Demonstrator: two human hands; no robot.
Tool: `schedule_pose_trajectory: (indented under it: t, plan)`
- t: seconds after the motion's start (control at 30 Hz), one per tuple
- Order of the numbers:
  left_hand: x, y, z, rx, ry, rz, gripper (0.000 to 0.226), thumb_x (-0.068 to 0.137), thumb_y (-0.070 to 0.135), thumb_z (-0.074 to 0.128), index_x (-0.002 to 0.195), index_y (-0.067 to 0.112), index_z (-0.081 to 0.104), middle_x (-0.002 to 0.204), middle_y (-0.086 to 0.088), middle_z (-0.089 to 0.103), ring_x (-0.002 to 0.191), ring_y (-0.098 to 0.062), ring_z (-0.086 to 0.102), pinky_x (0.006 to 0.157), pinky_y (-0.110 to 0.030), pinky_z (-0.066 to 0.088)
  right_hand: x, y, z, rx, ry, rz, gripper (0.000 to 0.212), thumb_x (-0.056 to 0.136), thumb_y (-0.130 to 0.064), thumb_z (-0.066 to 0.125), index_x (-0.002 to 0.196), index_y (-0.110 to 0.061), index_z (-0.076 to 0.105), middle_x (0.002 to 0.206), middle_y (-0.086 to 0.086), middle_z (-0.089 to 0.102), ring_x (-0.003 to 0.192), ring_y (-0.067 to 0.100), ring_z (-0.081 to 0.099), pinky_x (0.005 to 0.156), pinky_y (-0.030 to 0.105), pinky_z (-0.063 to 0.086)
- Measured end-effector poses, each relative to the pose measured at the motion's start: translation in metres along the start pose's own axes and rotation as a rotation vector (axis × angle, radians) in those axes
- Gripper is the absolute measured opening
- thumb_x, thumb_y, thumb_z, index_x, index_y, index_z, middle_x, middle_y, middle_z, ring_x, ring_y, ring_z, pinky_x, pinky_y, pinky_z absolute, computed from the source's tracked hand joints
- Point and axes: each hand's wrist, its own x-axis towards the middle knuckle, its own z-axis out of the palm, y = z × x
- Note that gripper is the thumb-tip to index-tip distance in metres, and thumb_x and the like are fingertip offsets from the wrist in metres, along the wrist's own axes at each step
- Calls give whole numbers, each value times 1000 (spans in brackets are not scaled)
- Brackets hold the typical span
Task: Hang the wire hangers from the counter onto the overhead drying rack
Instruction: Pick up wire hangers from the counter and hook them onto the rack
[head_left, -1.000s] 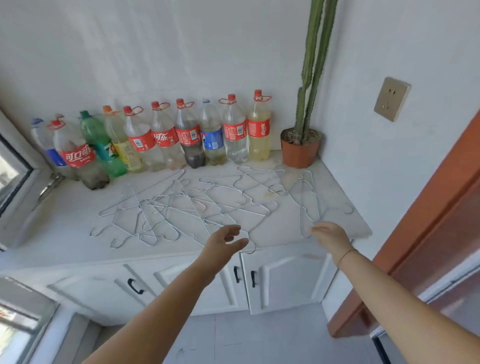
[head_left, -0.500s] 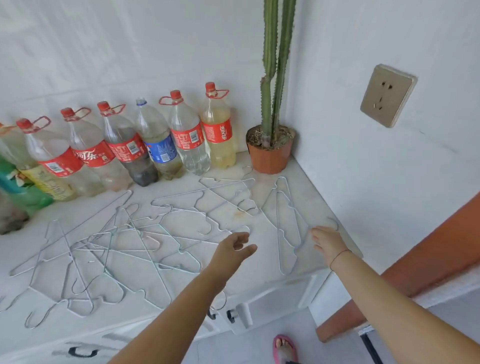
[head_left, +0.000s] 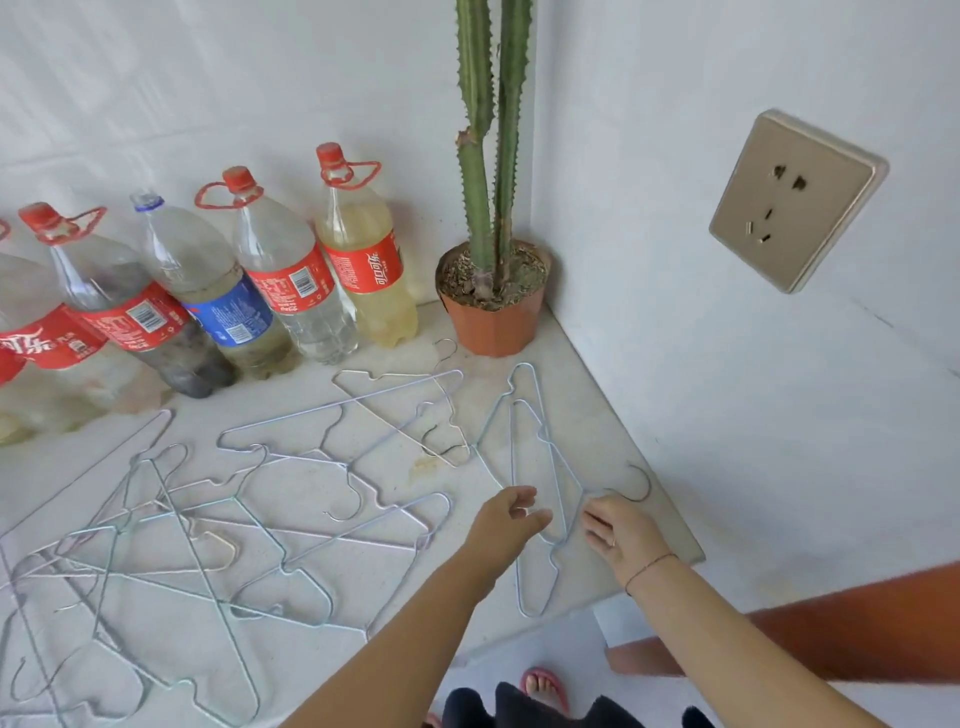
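Several thin wire hangers (head_left: 291, 499) lie tangled flat on the white counter (head_left: 457, 613). At the right end two overlapping hangers (head_left: 524, 431) lie lengthwise, their hook (head_left: 639, 483) near the right wall. My left hand (head_left: 506, 525) hovers over their left side, fingers apart and holding nothing. Just right of them, my right hand (head_left: 621, 532) rests low by the hook end, fingers spread, touching or nearly touching the wire. The overhead drying rack is out of view.
A row of plastic drink bottles (head_left: 291, 280) lines the back wall. A potted cactus (head_left: 493, 291) stands in the back right corner. A wall socket (head_left: 795, 200) sits on the right wall. The counter's front edge (head_left: 519, 639) is close to my feet.
The camera has moved closer and to the right over the counter's right end. Both hands have reached forward to the two hangers by the right wall; neither has lifted anything.
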Motion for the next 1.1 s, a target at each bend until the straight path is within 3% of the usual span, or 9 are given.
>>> schedule_pose_trajectory:
  t: [0.17, 0.27, 0.37, 0.43, 0.53, 0.7, 0.87, 0.97, 1.1]
  plan:
    - [15, -9, 4, 34, -14, -44, 48, 84, 24, 67, 128, 14, 53, 124, -4, 56, 112, -14, 53, 90, -20, 38, 3, 0, 2, 67, 12, -3, 28, 84, 0, 44, 63, -19, 41, 53, 2, 42, 48, 8, 44, 59, 21, 40]
    - [17, -8, 1, 35, -39, -43, 47, 85, 25, 66, 128, 15, 52, 122, -2, 56, 109, -12, 53, 88, -20, 37, -2, 1, 6, 138, -11, 27, 24, 88, -2, 48, 67, -14, 51, 53, 5, 56, 44, 6, 52, 45, 15, 45]
    - [17, -7, -3, 4, -69, -41, 46, 86, 30, 65, 128, 16, 52, 121, -1, 56, 109, -11, 53, 88, -21, 37, -9, 0, 14, 86, -81, 2, 11, 90, -11, 51, 94, -13, 61, 77, 3, 70, 66, 7, 61, 63, 21, 47]
    - [15, -2, -7, -33, -87, -25, 44, 87, 35, 63, 127, 17, 55, 119, 1, 59, 109, -11, 54, 88, -21, 39, -15, -2, 23, 27, -161, -39, 20, 92, -13, 49, 107, -15, 61, 92, 5, 68, 82, 12, 59, 71, 25, 44]
    - [11, 11, -17, -135, -85, 30, 27, 89, 33, 59, 114, 23, 63, 110, 3, 67, 101, -10, 60, 87, -25, 46, -29, -9, 43, -98, -333, -99, 31, 93, -7, 42, 115, -13, 62, 98, 4, 65, 85, 11, 59, 74, 25, 44]
    - [0, 34, -51, -310, 1, 89, 13, 92, 18, 54, 98, 11, 65, 96, 6, 67, 83, -13, 64, 79, -26, 54, -48, -17, 81, -333, -441, -252, 39, 91, 3, 36, 107, -14, 66, 94, 9, 64, 95, 23, 62, 69, 21, 46]
    - [-19, 32, -104, -351, 100, 113, 18, 91, 15, 57, 95, -1, 65, 89, -5, 67, 76, -17, 63, 78, -28, 56, -62, -21, 127, -556, -532, -325, 36, 91, 2, 39, 101, -17, 68, 91, 9, 68, 77, 12, 61, 70, 21, 46]
    - [-32, 23, -140, -364, 151, 112, 16, 89, 18, 60, 77, 10, 67, 78, -5, 69, 74, -16, 64, 76, -25, 52, -63, -22, 157, -634, -589, -334, 33, 92, 0, 42, 94, -18, 69, 88, 6, 69, 74, 11, 59, 70, 21, 45]
    - [-47, 5, -193, -476, 366, 51, 12, 88, 16, 61, 80, 10, 67, 74, -3, 68, 64, -11, 61, 63, -18, 50, -47, -22, 203, -649, -574, -321, 25, 91, 0, 45, 94, -12, 67, 83, 4, 66, 67, 8, 61, 63, 14, 46]
